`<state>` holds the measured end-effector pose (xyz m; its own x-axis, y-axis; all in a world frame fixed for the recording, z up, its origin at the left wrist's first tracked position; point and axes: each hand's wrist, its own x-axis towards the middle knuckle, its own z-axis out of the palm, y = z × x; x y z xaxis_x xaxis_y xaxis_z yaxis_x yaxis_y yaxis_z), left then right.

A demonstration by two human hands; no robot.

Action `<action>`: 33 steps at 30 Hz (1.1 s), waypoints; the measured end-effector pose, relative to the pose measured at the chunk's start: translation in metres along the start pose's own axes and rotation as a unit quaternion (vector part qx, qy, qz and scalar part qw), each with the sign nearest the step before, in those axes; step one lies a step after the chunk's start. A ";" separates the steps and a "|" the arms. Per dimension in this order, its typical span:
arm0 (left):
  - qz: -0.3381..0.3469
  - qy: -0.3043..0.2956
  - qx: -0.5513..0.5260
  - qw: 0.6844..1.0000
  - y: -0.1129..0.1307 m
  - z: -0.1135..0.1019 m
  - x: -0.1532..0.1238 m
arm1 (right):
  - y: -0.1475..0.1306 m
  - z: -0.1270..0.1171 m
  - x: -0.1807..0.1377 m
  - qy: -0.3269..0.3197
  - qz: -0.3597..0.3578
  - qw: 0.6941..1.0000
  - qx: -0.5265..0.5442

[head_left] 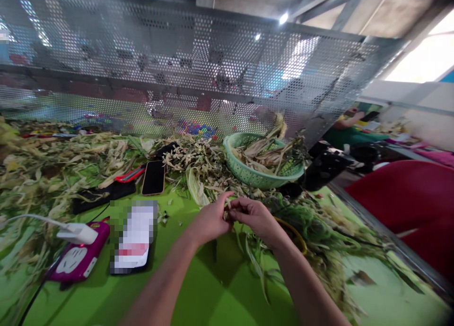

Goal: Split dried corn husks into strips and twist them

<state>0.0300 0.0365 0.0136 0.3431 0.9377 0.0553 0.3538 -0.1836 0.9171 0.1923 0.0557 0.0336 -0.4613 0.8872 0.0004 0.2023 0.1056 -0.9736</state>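
Above the green tabletop [227,288], my left hand [213,219] and my right hand [254,217] meet with their fingertips together. A small pale piece, which looks like a strip of dried corn husk [229,205], is pinched between them. Its lower part is hidden by my fingers. The left thumb points up, and the right thumb and fingers press together. Just beyond my hands lies a wide pale husk leaf [197,188], beside a heap of short dry husk bits [195,158]. Loose green husk strands [301,217] lie right of my right wrist.
A green plastic basket [260,179] holds dry husks. At left are a lit phone [136,236], a dark phone [153,177], a red cutter [130,174] and a purple power strip [80,255] with cables. A perforated metal screen [170,80] stands behind; a red chair [411,203] is at right.
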 end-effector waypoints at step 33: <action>0.041 0.112 0.024 0.993 0.005 -0.011 0.007 | 0.005 -0.006 0.003 0.165 -0.040 0.983 -0.066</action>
<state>0.0246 0.0451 0.0226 0.1720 0.9599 0.2212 0.3761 -0.2715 0.8859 0.1974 0.0614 0.0303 -0.1791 0.9687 0.1718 0.2974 0.2198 -0.9291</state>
